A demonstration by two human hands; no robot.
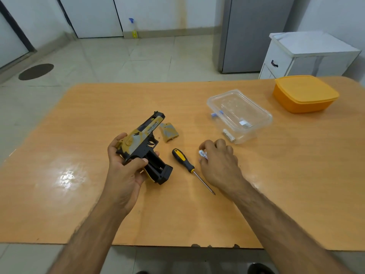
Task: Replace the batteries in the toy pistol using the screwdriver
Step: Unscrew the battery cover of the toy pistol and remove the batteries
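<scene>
My left hand grips the yellow, grey and black toy pistol just above the table, its grip turned toward me with the battery bay open. The detached grip cover lies on the table beyond the pistol. A black-and-yellow screwdriver lies between my hands, tip pointing toward me. My right hand curls over a white battery at table level and pinches it. Another white battery lies by the clear box.
A clear plastic box stands upside down at the right of the wooden table, with an orange lidded container behind it. A white cabinet and a grey fridge stand past the far edge.
</scene>
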